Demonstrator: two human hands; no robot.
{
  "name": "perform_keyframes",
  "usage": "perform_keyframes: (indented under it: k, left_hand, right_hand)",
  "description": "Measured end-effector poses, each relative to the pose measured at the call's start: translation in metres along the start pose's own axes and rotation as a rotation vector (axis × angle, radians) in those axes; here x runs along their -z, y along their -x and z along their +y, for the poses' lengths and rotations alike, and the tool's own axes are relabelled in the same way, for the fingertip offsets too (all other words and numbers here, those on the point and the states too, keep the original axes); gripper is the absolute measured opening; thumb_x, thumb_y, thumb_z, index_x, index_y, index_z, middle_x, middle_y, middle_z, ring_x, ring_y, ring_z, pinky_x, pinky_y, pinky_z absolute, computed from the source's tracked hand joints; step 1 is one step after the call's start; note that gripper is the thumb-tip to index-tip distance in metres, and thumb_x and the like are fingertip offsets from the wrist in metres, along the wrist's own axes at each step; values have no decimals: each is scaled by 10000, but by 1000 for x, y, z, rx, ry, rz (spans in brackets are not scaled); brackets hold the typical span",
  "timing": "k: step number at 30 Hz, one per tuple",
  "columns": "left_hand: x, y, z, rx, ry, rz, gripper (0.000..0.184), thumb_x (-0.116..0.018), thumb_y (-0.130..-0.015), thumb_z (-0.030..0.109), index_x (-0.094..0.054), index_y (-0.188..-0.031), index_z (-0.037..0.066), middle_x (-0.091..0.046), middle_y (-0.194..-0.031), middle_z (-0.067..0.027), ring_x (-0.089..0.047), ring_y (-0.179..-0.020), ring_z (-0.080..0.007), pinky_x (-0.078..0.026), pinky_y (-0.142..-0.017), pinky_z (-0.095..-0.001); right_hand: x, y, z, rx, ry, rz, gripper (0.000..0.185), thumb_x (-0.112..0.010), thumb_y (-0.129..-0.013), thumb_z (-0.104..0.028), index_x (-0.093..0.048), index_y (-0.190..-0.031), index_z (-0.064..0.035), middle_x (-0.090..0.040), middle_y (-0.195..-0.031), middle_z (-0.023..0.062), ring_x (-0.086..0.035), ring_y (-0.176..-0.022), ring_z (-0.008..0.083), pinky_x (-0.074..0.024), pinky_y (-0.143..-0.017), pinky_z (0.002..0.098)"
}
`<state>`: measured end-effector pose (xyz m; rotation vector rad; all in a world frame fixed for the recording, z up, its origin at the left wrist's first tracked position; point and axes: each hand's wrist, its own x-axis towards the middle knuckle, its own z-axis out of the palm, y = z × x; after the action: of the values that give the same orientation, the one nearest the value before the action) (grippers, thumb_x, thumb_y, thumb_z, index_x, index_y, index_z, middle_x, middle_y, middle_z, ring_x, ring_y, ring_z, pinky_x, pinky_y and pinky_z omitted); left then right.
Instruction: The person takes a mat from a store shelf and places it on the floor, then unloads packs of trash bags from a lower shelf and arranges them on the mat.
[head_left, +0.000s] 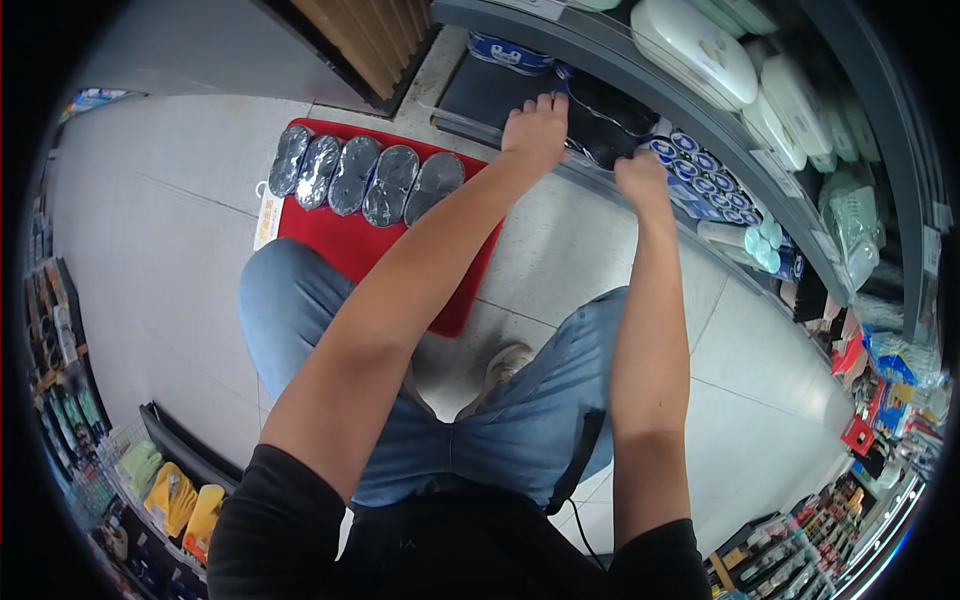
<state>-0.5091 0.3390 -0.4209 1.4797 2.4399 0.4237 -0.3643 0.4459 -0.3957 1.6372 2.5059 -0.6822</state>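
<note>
On the bottom shelf, a dark plastic-wrapped pack (592, 135) lies between my two hands, its glossy wrap creased. My left hand (537, 128) rests against the left side of the pack, fingers stretched out and slightly bent. At the pack's right corner, my right hand (642, 178) has its fingers curled closed; the fingertips are partly hidden. Behind it sits another dark pack (612, 105) with blue on its wrapping. Several similar plastic-wrapped packs (390, 185) stand in a row on a red mat (350, 240) on the floor to my left.
Blue-and-white cylindrical packs (705, 175) fill the shelf to the right. A blue pack (510, 52) stands at the back left. Pale plastic boxes (695, 50) sit on the shelf above, whose grey edge overhangs. A basket with yellow items (170, 500) is at lower left.
</note>
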Motion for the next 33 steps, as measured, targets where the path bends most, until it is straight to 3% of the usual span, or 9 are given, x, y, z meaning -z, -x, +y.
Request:
perform_keyframes:
  k: [4, 14, 17, 20, 23, 27, 33]
  left_hand:
    - [6, -3, 0, -1, -66, -31, 945, -892, -658, 335, -403, -1403, 21, -572, -1245, -172, -583, -1173, -331, -503, -931, -438]
    - [16, -2, -25, 20, 176, -56, 875, -894, -650, 246, -428, -1379, 118, -575, -1263, -178, -585, -1182, -377, -500, -983, -452]
    - [20, -1, -29, 43, 224, -100, 882, -891, -658, 235, -414, -1387, 92, -566, -1266, -211, -580, -1179, -402, -504, -972, -466]
    - [-2, -5, -28, -10, 284, -46, 884, -886, -670, 217, -399, -1387, 44, -547, -1268, -259, -580, -1163, -437, -501, -975, -476]
    - [-2, 1, -7, 6, 304, -110, 944, -881, -685, 188, -315, -1410, -20, -510, -1261, -304, -606, -1092, -484, -533, -929, -486]
    - [3, 5, -9, -11, 377, -108, 941, -873, -700, 170, -299, -1419, -30, -509, -1253, -308, -611, -1082, -486, -534, -920, -493]
    - [4, 4, -10, -43, 274, -44, 891, -890, -659, 205, -394, -1374, 13, -540, -1259, -227, -612, -1128, -400, -517, -945, -441]
  right_hand:
    - [-1, 3, -9, -41, -23, -18, 466, -546, -826, -202, -609, -1096, 172, -604, -1164, 389, -590, -1163, 465, -455, -1022, 460]
    - [-5, 5, -6, 47, -79, -75, 478, -535, -818, -214, -625, -1153, 114, -588, -1238, 349, -573, -1186, 460, -437, -1043, 453]
    - [7, 18, -14, 18, -177, -60, 524, -554, -841, -278, -621, -1215, 83, -594, -1259, 328, -559, -1230, 424, -431, -1044, 405]
    - [11, 18, -14, 23, -147, 5, 554, -584, -826, -286, -607, -1243, 78, -614, -1249, 308, -571, -1231, 401, -437, -1032, 398]
    - [14, 13, -8, 19, -115, -79, 598, -582, -809, -289, -573, -1277, 83, -601, -1256, 320, -563, -1231, 417, -423, -1050, 421]
    - [12, 13, 0, -16, -147, -50, 654, -576, -812, -284, -507, -1346, 86, -563, -1305, 332, -530, -1272, 422, -397, -1089, 423]
    - [9, 13, 4, -39, -156, 7, 667, -623, -786, -294, -540, -1331, 82, -586, -1283, 331, -561, -1257, 396, -407, -1073, 393]
